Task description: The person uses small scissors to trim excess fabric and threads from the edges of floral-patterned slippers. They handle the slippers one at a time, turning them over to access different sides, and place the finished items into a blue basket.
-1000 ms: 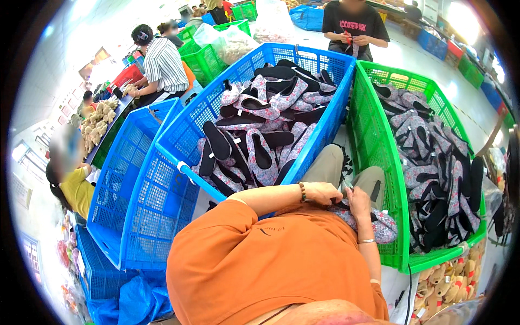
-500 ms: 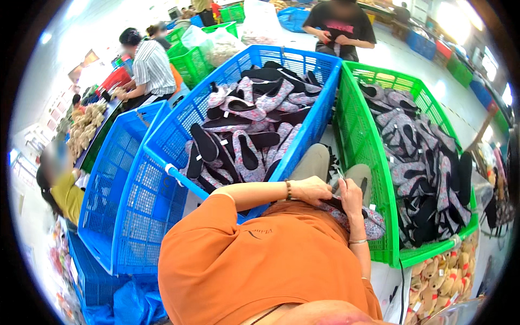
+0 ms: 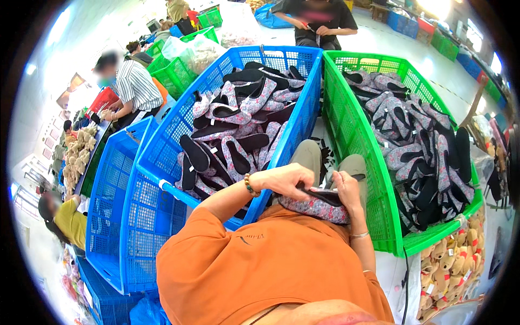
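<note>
Over my lap lies a floral grey-pink slipper (image 3: 314,208) with a black lining, its opening facing up. My left hand (image 3: 290,180), a beaded bracelet at its wrist, is closed on the slipper's upper left edge. At the right end, my right hand (image 3: 346,188) is closed with its fingers against the slipper's rim. Whether a small tool is also inside this hand, I cannot tell. A blue crate (image 3: 281,184) full of similar slippers (image 3: 235,154) stands to the left. On the right is a green crate (image 3: 374,179), also heaped with slippers (image 3: 417,157).
Blue crates (image 3: 116,216) stand farther left. Black scraps (image 3: 326,157) lie on the floor between my shoes. A bag of tan plush toys (image 3: 452,265) sits at the lower right, beside a dark cord (image 3: 406,281). Across the crates a person in black (image 3: 319,24) works; others are at the left.
The slipper has turned and shifted left, showing more of its side. My left hand has moved left and up along it. The thin metal tool seen at my right hand is no longer visible.
</note>
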`<state>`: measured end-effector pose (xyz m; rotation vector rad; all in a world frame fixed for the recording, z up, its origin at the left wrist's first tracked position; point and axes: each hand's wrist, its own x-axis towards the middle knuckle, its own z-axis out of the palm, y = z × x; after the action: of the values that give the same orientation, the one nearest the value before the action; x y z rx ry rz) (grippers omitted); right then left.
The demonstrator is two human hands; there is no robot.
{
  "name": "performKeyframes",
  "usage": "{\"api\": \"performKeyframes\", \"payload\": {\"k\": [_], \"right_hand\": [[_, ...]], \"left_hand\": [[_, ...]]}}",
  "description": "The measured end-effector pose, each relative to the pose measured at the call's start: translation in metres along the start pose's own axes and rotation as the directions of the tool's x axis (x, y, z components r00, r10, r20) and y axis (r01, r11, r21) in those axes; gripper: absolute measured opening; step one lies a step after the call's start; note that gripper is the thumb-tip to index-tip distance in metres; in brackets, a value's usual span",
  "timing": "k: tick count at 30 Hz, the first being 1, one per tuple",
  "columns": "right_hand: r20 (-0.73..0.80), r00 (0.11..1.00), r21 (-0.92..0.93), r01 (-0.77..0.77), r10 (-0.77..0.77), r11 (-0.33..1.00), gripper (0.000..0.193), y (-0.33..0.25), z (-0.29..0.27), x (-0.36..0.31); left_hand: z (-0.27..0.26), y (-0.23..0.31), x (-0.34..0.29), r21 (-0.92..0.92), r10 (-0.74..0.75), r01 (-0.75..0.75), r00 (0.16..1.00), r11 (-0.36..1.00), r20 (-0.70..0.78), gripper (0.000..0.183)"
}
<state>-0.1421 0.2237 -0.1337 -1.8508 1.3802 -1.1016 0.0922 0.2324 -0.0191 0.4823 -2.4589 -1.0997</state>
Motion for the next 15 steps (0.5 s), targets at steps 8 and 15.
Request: {"api": "performKeyframes", "payload": {"k": [8,15], "right_hand": [[0.261,0.963,-0.153,-0.023,0.063,0.988,0.049,0.012,0.021,-0.007],[0.252,0.967,-0.126,-0.01,0.042,0.992,0.047,0.007,0.021,-0.006]], "left_hand": [[-0.113,-0.016,0.028,0.122,-0.366,0.349,0.916,0.929,0.167,0.063],[-0.194,0.006,0.049,0.227,-0.026,0.353,0.585,0.908,-0.81,0.039]]}}
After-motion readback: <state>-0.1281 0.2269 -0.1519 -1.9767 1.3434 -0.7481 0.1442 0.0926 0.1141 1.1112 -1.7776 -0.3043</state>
